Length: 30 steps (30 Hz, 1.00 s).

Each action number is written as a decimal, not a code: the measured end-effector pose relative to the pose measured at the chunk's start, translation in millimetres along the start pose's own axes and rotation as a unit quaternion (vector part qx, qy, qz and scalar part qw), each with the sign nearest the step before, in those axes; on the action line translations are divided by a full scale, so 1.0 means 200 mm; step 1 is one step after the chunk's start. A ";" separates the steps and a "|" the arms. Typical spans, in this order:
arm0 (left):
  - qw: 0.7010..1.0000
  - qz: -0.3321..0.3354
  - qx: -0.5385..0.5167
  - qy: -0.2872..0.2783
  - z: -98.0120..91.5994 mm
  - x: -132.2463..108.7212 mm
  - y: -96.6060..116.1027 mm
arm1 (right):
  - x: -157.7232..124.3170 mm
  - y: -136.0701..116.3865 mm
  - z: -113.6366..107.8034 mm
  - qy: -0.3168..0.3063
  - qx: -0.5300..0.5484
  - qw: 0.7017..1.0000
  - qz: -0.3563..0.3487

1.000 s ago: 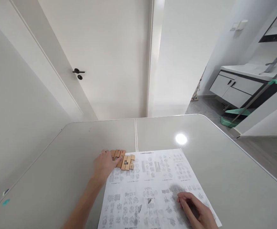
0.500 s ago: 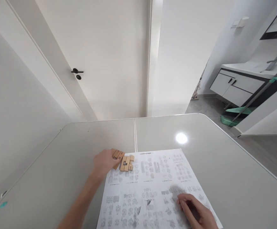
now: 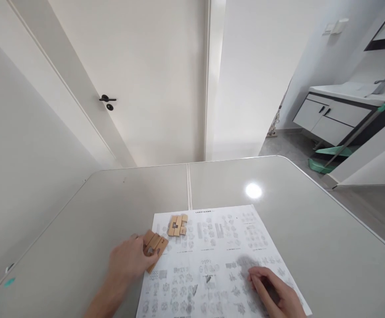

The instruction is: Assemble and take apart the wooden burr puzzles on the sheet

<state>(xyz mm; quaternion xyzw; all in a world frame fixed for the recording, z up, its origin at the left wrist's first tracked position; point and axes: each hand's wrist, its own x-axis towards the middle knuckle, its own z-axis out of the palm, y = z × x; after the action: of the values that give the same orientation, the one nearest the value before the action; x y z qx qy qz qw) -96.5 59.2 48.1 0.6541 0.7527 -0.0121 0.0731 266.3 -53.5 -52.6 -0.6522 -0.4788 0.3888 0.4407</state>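
My left hand [image 3: 128,260] is closed around several brown wooden puzzle pieces [image 3: 156,243], held side by side at the left edge of a printed paper sheet [image 3: 225,247]. Small dark marks show on these pieces. A lighter cluster of notched wooden pieces [image 3: 178,225] lies on the sheet's upper left, apart from the hand. Low on the sheet's right side, my right hand [image 3: 277,291] rests with fingers curled and thumb against the fingertips; nothing shows in them. Rows of small grey diagrams cover the paper, which has a few dark torn-looking spots.
The sheet lies on a grey glossy table [image 3: 252,172] with a seam across it and a bright light reflection. Beyond stands a white door [image 3: 159,88] with a black handle [image 3: 108,99]. At right are a sink cabinet [image 3: 334,117] and a green dustpan [image 3: 321,165].
My left hand has moved toward me and left with its wooden pieces, away from the lighter cluster. The cluster stays on the sheet, and my right hand stays where it was.
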 end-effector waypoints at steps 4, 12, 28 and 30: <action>1.000 0.016 0.010 -0.025 0.03 -0.11 0.05 | 0.00 -0.01 0.00 -0.009 -0.002 1.000 0.003; 0.993 0.104 -0.038 -0.035 0.12 -0.18 0.28 | 0.01 -0.01 0.01 0.009 -0.003 1.000 -0.017; 0.966 0.231 -0.104 -0.050 0.19 -0.13 0.61 | 0.04 -0.03 -0.05 -0.068 -0.065 0.994 -0.063; 0.967 0.231 -0.088 -0.052 0.20 -0.13 0.59 | 0.03 -0.05 -0.03 -0.075 -0.088 0.989 -0.091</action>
<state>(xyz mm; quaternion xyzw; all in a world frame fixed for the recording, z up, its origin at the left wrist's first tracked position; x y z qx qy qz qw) 26.9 46.1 20.6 0.7999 0.5742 0.0378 0.1703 270.9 -47.0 -41.1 -0.6109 -0.6002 0.3518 0.3780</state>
